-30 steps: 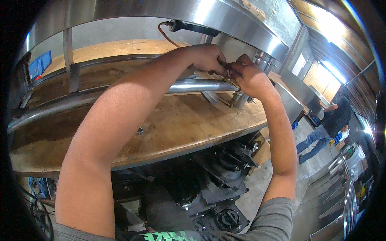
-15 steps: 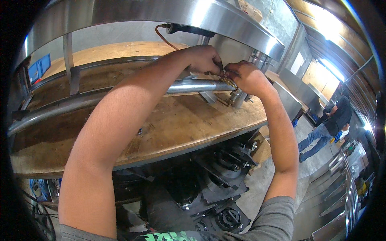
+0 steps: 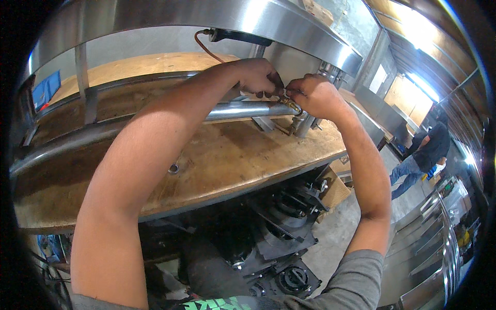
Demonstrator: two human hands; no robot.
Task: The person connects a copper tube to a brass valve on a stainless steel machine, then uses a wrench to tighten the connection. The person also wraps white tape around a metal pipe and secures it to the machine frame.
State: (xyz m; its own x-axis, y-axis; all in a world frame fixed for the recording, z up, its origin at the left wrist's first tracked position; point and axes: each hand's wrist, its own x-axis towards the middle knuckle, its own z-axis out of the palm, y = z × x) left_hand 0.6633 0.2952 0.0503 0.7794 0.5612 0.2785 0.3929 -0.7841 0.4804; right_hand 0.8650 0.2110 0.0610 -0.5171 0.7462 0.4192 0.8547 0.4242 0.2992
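Both my hands meet above the right end of a steel pipe [image 3: 245, 110] that runs across the wooden bench. My left hand [image 3: 260, 77] is closed in a pinch, its fingertips close to the top of a brass fitting [image 3: 290, 105]. From the other side my right hand [image 3: 315, 95] has its fingers curled onto the upper end of that same fitting. What lies between the left fingertips is too small and covered to make out. Below the fitting stands a short upright metal leg [image 3: 304, 125]. A copper tube [image 3: 202, 47] curves down behind my left forearm.
A large steel frame [image 3: 170, 14] arches over the wooden bench [image 3: 232, 155]. A small metal ring [image 3: 173, 168] lies on the bench. Black cast burner parts [image 3: 284, 222] are stacked underneath. At far right another person [image 3: 426, 152] stands near steel panels [image 3: 429, 248].
Both hands stay at the fitting with only slight finger movement. The view has shifted a little, and the small ring shows more fully beside my left forearm.
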